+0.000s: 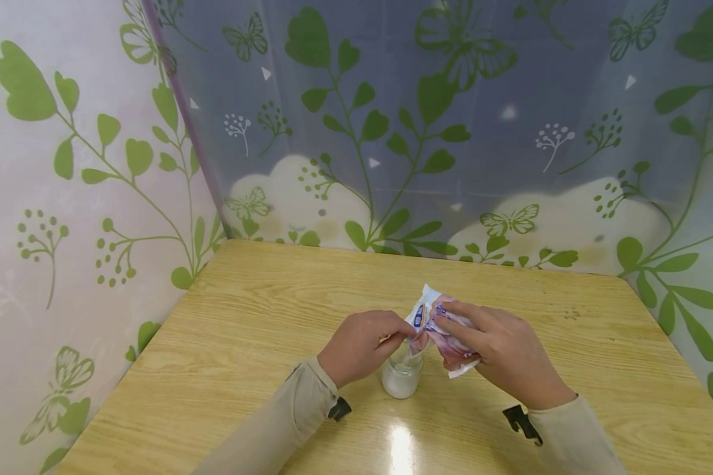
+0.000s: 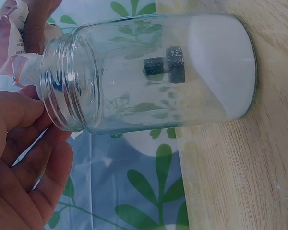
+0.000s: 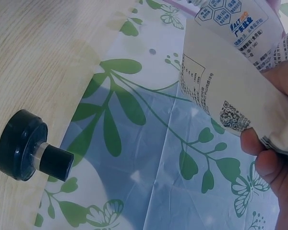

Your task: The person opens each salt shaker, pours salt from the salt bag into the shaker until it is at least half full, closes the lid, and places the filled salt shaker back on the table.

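A pink-and-white salt bag is tilted over the mouth of a clear glass jar, its lower corner at the opening. My right hand grips the bag round its body; the right wrist view shows the printed back of the salt bag. With its fingertips, my left hand pinches the bag's corner just above the jar rim. White salt lies sloped in the bottom of the upright jar. The left wrist view shows the left hand beside the threaded rim.
A black cap-like piece with a narrower neck stands on the table near the jar. The wooden table meets a leaf-patterned curtain at its back and left edges.
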Action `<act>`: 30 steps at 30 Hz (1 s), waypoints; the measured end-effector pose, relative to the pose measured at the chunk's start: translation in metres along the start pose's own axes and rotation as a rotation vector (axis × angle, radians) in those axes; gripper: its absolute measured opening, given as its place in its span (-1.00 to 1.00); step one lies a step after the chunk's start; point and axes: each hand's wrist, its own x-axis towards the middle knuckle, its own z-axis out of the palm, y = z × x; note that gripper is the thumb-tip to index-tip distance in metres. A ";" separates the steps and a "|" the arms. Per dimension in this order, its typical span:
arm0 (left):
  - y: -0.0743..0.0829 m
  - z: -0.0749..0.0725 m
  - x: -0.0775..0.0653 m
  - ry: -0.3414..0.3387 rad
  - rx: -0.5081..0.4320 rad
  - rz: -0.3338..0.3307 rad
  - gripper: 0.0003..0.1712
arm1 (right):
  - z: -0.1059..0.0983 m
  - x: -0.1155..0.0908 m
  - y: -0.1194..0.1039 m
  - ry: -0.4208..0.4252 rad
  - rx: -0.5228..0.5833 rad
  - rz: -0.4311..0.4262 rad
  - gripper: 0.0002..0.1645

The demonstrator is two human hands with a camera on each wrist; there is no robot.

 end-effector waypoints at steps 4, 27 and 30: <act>0.000 0.000 0.000 0.001 0.000 0.000 -0.80 | 0.000 0.000 0.000 -0.006 -0.004 0.001 -0.34; 0.000 -0.001 0.000 -0.015 -0.016 -0.030 -0.80 | 0.001 0.000 0.000 0.010 0.014 0.000 -0.36; 0.000 -0.001 0.000 -0.017 -0.025 -0.038 -0.80 | 0.000 0.001 0.000 0.013 0.014 -0.003 -0.36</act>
